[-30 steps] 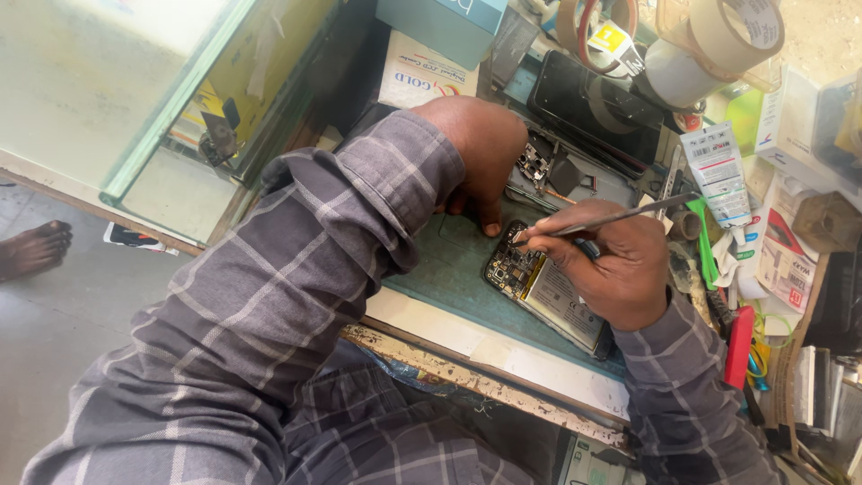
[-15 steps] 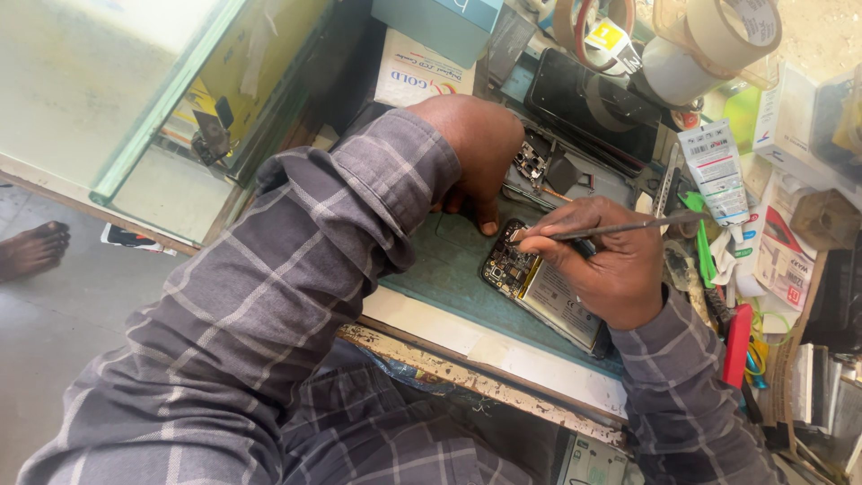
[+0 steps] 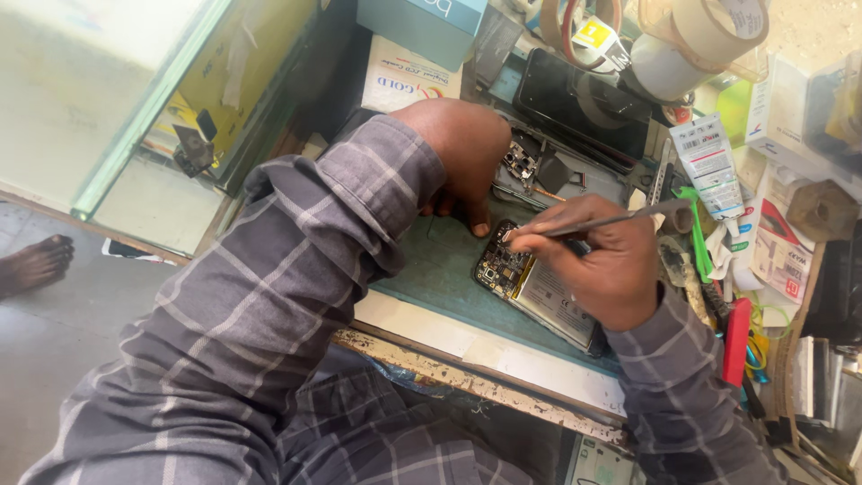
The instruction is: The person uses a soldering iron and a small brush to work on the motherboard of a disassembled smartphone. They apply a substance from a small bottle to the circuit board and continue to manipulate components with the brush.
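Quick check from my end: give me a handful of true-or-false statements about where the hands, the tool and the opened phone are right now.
1. The right hand holds a thin metal tool with its tip at the top of the opened phone. True.
2. The left hand is lifted clear of the green mat. False: its fingertips press down on the mat beside the phone.
3. The phone lies with its back cover on. False: its circuit board and battery are exposed.
4. A red-handled tool lies to the right of the right hand. True.
5. Rolls of tape sit at the far end of the bench. True.
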